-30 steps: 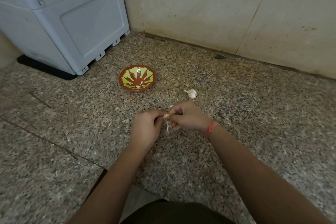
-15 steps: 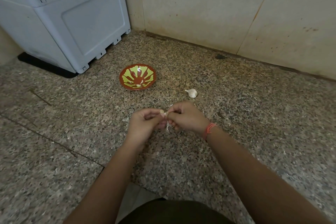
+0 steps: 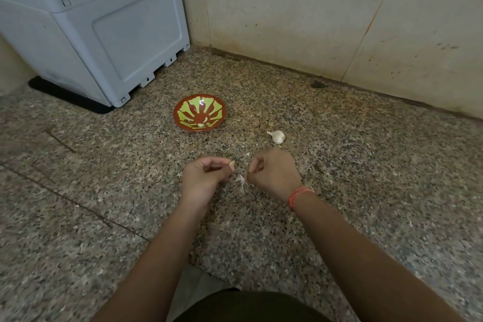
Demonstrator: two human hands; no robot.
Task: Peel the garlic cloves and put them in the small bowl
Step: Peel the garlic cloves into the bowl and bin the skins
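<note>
Garlic clove [image 3: 231, 163]: pinched at the fingertips of the left hand, its pale tip showing, in the air over the table and well short of the small bowl.
Left hand [image 3: 203, 178]: fingers curled in, thumb and forefinger closed on the clove.
Right hand [image 3: 271, 175]: just beside the left with a small gap between them, fingers curled; it seems to pinch a shred of skin [image 3: 240, 180] that hangs by the thumb.
Handling: the clove is light, small and firm, and probably slick once bare. It is best gripped across its flat sides near the root end. The skin is papery and tears, so pull from a loose edge.
Garlic bulb [image 3: 277, 136]: lying on the table just beyond the right hand, unpeeled.
Small bowl [image 3: 188, 112]: red and green, farther out beyond the left hand, with a few peeled cloves [image 3: 202, 125] inside.
Table [image 3: 104, 165]: speckled stone.
</note>
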